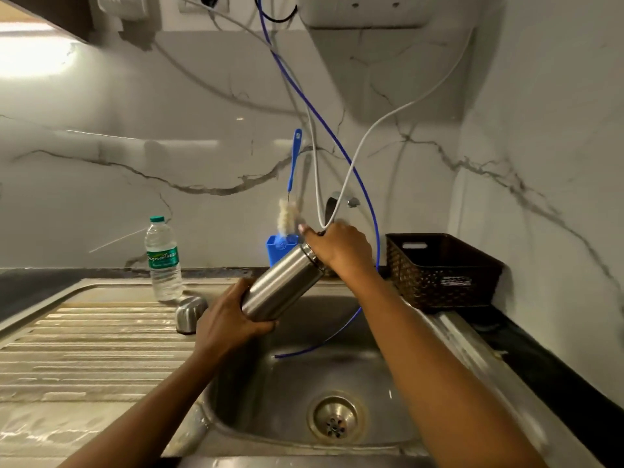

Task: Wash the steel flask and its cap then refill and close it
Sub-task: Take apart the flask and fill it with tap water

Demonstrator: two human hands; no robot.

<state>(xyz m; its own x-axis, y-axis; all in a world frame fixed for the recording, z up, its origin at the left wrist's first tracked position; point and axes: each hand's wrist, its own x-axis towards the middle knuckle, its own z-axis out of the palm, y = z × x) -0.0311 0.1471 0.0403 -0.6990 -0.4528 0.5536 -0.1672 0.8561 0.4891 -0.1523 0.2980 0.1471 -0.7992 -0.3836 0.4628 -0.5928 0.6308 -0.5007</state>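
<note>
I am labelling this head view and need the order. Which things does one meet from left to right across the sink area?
From the left: water bottle → steel cap → steel flask → brown basket.

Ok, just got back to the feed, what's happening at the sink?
A person holds the flask tilted over the sink: left hand grips its base, right hand closes round its mouth, where the white tube comes down. The cap lies on the drainboard, so the flask is not closed yet.
</note>
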